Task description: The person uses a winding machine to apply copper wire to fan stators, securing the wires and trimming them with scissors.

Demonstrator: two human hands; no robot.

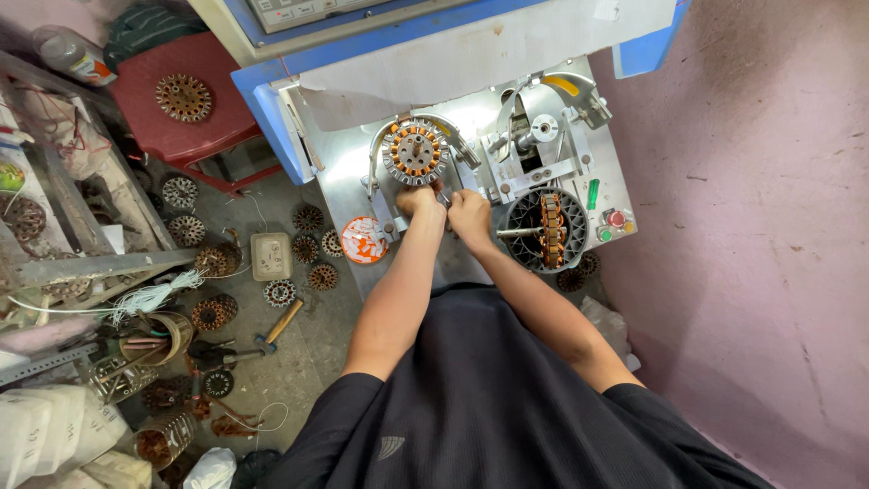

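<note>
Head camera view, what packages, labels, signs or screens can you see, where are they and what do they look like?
Plastic bottle: top left, lying down, with a red and yellow label.
Control panel: top edge of the machine, pale grey, blue-framed.
White sacks: bottom left on the floor, plain.

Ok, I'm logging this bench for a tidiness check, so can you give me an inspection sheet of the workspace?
Surface: metal machine table, bare in patches, with a blue frame behind.
Job's things: round wound stator with orange slots, mounted upright in a curved metal bracket; a second copper-wound part in a dark round holder.
Clutter: many loose stators on the floor, plus a hammer and a white switch box.
Hands: left hand and right hand close together just below the stator; grip unclear.
Cables: white wire bundle at left.
Surroundings: pink wall, red stool.
</note>
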